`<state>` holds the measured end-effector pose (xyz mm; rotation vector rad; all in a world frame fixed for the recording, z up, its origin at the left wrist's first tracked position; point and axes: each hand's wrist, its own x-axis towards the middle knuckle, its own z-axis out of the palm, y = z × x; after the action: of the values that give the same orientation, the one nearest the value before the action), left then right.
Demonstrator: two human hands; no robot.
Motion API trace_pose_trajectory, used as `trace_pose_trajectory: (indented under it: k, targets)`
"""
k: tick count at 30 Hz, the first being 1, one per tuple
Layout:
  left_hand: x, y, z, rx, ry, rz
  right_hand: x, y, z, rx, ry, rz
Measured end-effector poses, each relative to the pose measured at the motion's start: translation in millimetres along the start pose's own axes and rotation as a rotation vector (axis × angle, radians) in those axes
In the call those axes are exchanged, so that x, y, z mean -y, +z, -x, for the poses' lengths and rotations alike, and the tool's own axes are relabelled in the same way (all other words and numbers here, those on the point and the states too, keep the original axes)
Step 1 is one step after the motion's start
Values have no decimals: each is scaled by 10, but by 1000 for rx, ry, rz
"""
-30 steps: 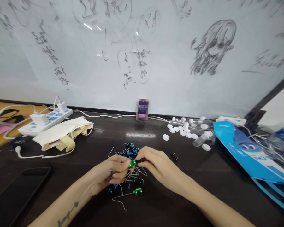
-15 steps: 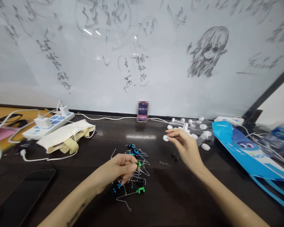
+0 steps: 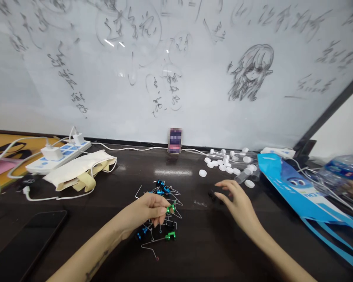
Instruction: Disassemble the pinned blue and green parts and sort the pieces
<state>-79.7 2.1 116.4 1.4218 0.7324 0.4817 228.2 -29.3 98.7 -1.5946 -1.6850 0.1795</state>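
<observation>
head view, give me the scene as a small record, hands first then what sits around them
left hand: pinches a green part between thumb and fingers
right hand: thumb and fingers parted at small black parts; contact unclear
near left hand: blue wired parts, a second green part
beyond right hand: scattered white caps, clear tubes
far left: power strip, cream pouch, dark phone lying flat
far right: blue bag
back: upright phone at the whiteboard

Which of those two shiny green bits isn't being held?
The lower green bit, lying on the table with a bent wire running left; the other green bit is pinched in the left hand.
</observation>
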Motion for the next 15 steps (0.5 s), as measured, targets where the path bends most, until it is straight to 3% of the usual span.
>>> trace_pose_trajectory:
  k: [1,5,7,9,13,15]
  targets:
    - [30,28,-12,-11,11,1,199,51,15,52,-25,-69]
    - [98,144,-48,-15,67,-20,881,320,116,531,-156,-329]
    - [77,133,-48,-16,92,-63,1010,412,137,614,-227,-328]
    - [36,30,-40,-139,145,-216,974,445,120,578,-218,-290]
    - [38,-365,-30,-567,179,-792,683,432,52,560,-132,-249]
    - [105,-539,-41,-652,167,-1046,580,441,43,592,-116,-238]
